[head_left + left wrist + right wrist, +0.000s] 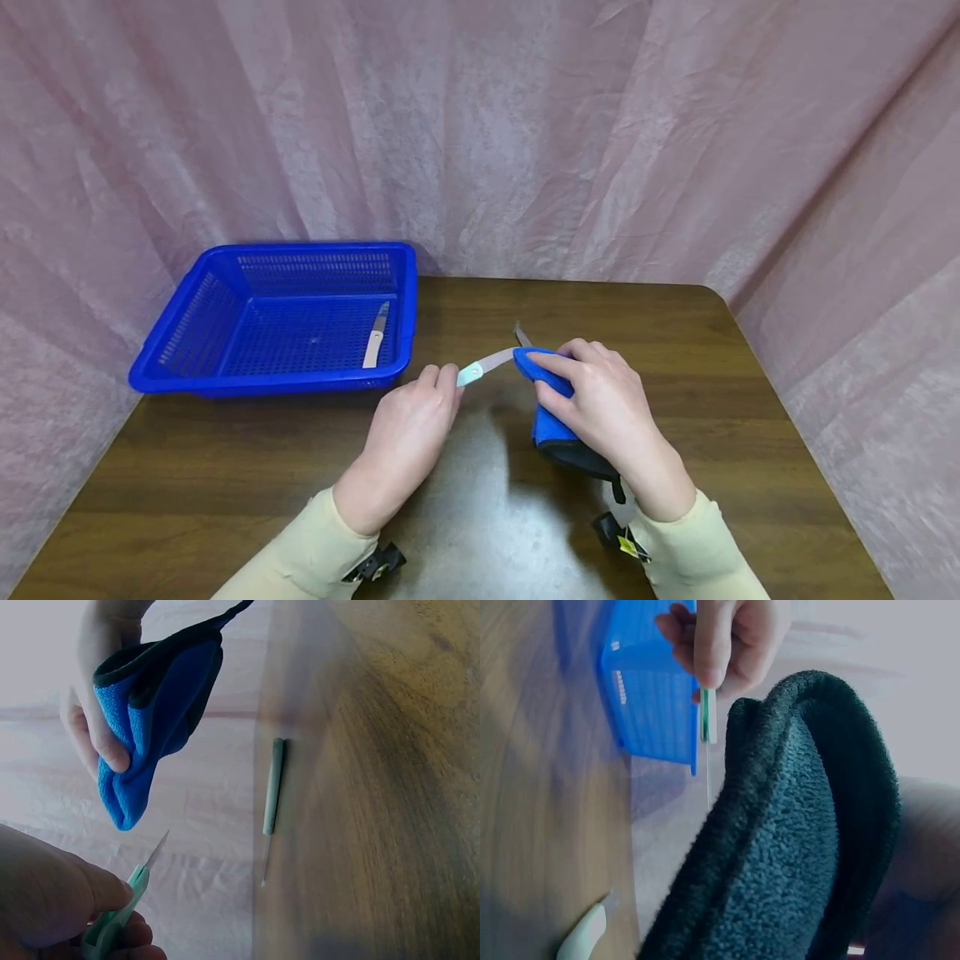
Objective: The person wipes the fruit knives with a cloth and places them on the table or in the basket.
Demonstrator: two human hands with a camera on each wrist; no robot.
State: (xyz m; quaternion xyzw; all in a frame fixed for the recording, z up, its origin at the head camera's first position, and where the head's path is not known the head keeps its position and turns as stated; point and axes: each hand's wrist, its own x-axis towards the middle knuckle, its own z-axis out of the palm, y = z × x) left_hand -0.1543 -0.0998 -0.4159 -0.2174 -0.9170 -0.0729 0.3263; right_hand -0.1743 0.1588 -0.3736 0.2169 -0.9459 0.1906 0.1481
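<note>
1. Knife (482, 367) w/ pale-green handle was up off the counter (225, 467), btwn both hands; L hand (414, 417), pinching the handle, was nearer.
2. Long axis ran diag. from L hand, up & rightward in head view, blade toward the blue cloth (553, 427).
3. R hand (603, 396) pinched the folded cloth btwn thumb & fingers; blade-to-cloth contact unclear.
4. 2nd knife (274, 791) lay on counter, past cloth, apart from L hand.
</note>
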